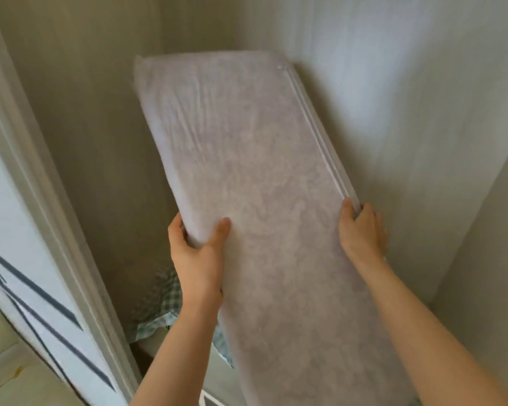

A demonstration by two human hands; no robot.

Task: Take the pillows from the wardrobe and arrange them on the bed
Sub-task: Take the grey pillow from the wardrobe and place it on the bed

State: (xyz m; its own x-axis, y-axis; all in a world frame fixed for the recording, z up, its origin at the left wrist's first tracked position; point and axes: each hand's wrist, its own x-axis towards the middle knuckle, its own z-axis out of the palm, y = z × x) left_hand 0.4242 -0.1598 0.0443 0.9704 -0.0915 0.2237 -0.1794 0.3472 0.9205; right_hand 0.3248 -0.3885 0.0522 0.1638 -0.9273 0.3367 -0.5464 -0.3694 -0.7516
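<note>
A long pale lilac pillow [255, 183] with a faint mottled pattern stands tilted inside the wardrobe [94, 118], its top end leaning left toward the back wall. A piped zip seam runs along its right edge. My left hand [198, 259] grips the pillow's left edge, thumb on the front face. My right hand [362, 232] clasps the right edge at the seam. The pillow's lower end runs out of view at the bottom.
A green-and-white checked fabric [157, 303] lies low in the wardrobe behind my left forearm. The white wardrobe door frame [50, 200] slants down the left side. The wardrobe's right wall [423, 112] is close beside the pillow.
</note>
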